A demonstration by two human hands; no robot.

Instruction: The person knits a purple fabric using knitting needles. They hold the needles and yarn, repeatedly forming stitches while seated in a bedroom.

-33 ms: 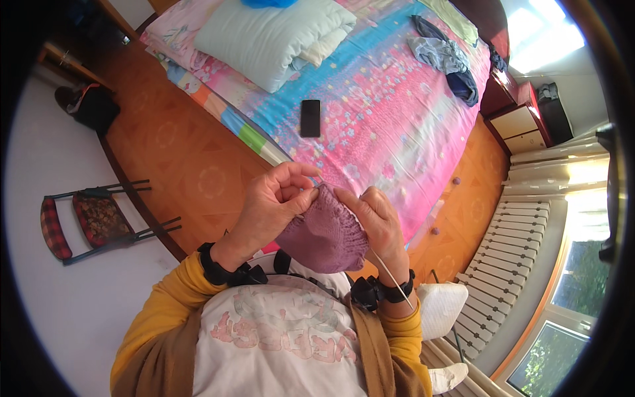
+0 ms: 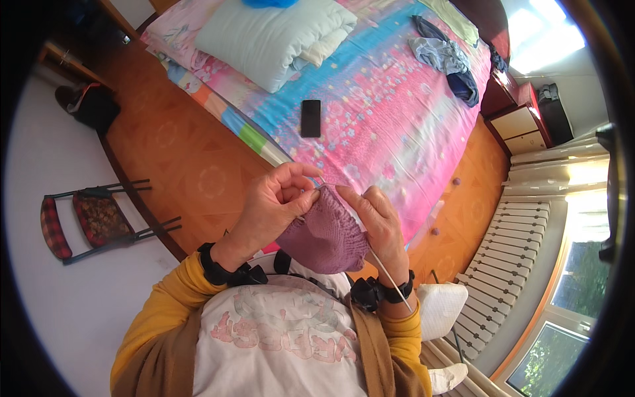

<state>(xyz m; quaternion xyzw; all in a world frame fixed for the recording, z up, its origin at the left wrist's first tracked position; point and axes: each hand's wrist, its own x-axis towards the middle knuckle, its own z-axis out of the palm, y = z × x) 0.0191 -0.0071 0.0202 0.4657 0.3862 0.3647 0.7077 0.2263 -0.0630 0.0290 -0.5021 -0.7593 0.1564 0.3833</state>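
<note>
A mauve knitted piece [image 2: 324,237] hangs between my two hands, in front of my chest. My left hand [image 2: 272,210] pinches its top edge, with finger and thumb closed near the needle tips [image 2: 317,187]. My right hand [image 2: 380,225] grips the right side of the knitting, its index finger stretched toward the same spot. A thin pale knitting needle [image 2: 391,276] runs down past my right wrist. Both wrists wear black bands.
A bed with a pink and blue cover [image 2: 397,126] lies ahead, with a black phone [image 2: 310,118], a folded pale duvet [image 2: 278,36] and crumpled clothes [image 2: 446,59] on it. A folding chair [image 2: 92,218] stands at the left, a radiator [image 2: 512,264] at the right.
</note>
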